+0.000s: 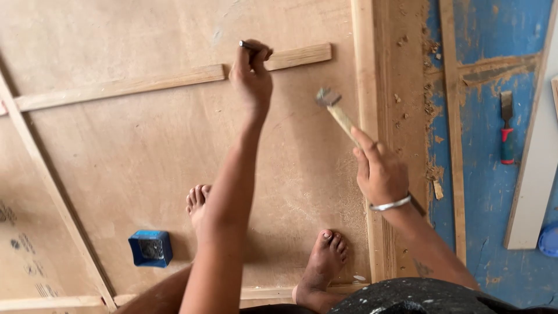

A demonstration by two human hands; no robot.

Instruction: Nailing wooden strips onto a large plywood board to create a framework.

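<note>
My left hand (251, 72) pinches a dark nail (249, 45) upright against a thin wooden strip (168, 78) that lies across a large plywood sheet (145, 157). My right hand (379, 171), with a metal bangle on the wrist, grips the wooden handle of a hammer (337, 113). The hammer head is raised, to the right of the nail and a little nearer to me. My bare feet (322, 261) stand on the plywood below my arms.
A small blue box of nails (150, 248) sits on the plywood at lower left. Another thin strip (52, 192) runs diagonally at left. A wooden frame edge (372, 145) borders the sheet on the right. A red-handled chisel (507, 128) lies on the blue floor with wood shavings.
</note>
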